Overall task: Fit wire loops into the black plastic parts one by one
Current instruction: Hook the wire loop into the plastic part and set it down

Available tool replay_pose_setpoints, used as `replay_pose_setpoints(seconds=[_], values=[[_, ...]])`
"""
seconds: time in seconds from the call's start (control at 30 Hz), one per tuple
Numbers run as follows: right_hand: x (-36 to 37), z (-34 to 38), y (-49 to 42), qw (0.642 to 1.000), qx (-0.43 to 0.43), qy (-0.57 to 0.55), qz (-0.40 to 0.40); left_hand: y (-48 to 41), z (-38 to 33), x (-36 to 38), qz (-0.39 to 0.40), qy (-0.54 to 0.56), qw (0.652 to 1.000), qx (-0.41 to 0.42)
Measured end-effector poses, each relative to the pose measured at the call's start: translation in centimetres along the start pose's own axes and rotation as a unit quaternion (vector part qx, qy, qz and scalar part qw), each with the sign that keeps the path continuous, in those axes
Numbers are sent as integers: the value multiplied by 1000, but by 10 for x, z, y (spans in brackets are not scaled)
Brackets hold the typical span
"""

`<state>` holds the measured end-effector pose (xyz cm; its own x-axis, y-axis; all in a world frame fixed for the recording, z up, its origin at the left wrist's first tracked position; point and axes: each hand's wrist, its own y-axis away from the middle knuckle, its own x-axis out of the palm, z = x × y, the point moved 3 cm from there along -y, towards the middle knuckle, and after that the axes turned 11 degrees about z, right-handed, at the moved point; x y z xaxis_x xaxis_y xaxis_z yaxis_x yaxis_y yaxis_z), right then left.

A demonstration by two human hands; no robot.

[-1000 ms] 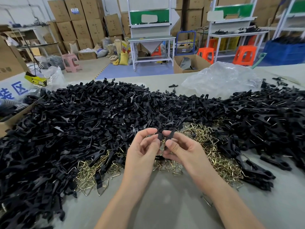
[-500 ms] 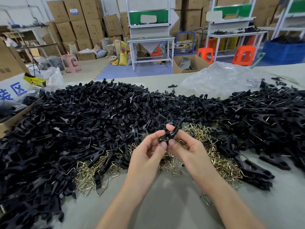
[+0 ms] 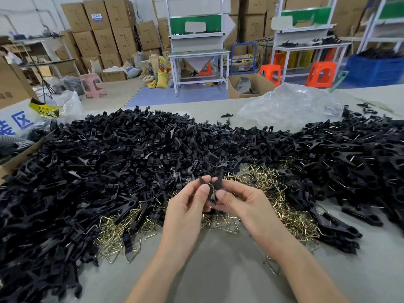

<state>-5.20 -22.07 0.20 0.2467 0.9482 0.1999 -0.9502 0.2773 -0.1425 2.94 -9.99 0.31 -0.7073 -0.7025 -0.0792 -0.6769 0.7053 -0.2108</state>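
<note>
Both left hand (image 3: 185,206) and right hand (image 3: 242,204) pinched one forked black plastic part (image 3: 219,182), fingers curled, apparently to seat a brass-coloured wire loop (image 3: 212,189).

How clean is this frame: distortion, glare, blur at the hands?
Head view: wide-angle bending tilts the background racks; light even, shadows soft; glare on the clear plastic bag; left hand, right hand and the black plastic part they hold look sharp.

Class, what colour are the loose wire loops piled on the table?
The wire loops are brassy gold; the head view shows them best.
</note>
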Motion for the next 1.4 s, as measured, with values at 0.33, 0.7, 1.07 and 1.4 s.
replay_pose_setpoints(seconds=[0.33, 0.7, 1.07, 1.4], values=[[1, -1, 0, 1000, 12, 8, 2, 1, -3, -1, -23, 10, 1000, 2], [3, -3, 1, 999, 0, 49, 2, 2, -3, -2, -30, -13, 999, -17], [-5, -3, 1, 994, 1, 99, -39, 1, 2, 1, -34, 66, 997, -23], [-31, 5, 5, 986, -40, 48, -153, 13, 3, 16, 151, -515, 837, 110]])
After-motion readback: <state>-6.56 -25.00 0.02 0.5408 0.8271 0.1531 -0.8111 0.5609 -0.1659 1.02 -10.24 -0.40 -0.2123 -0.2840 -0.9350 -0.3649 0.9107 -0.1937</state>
